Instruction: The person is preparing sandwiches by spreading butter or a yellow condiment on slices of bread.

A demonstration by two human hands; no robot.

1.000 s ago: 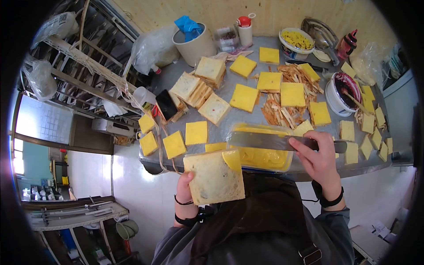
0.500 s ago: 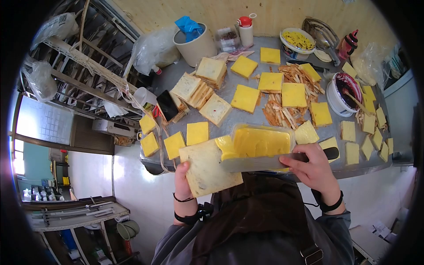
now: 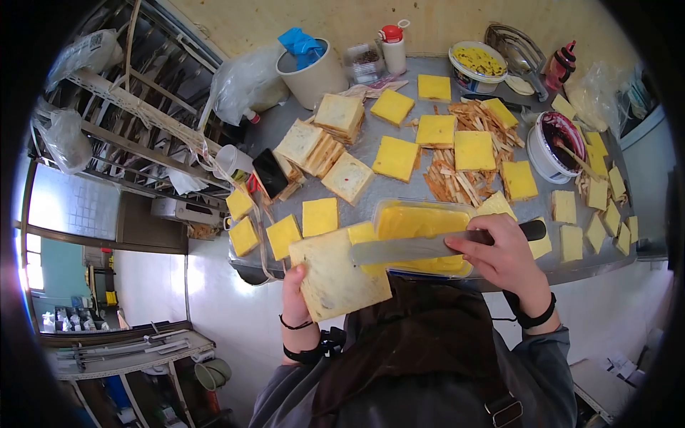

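Note:
My left hand (image 3: 294,294) grips the left edge of a crustless bread slice (image 3: 332,289), thumb on top. Yellow spread coats the slice's upper right corner; the rest is pale. My right hand (image 3: 503,257) is closed around the dark handle of a long metal spreading spatula (image 3: 414,250). The flat blade's tip rests on the slice, near its right side. Under the blade and behind it stands a clear rectangular tub (image 3: 471,221) of smooth yellow spread, its front partly hidden by the blade and my right hand.
Several yellow-coated bread squares (image 3: 396,158) lie across the metal table. Stacked plain bread (image 3: 310,146) sits left of centre, beside a phone (image 3: 269,173). Cut crusts (image 3: 457,178) are heaped right of centre. A bucket of dark red jam (image 3: 546,167) and a yellow-filled bucket (image 3: 474,85) stand further back.
The spatula blade has moved up and slightly left across the slice. The thick yellow dollop at the corner is now a flatter coat.

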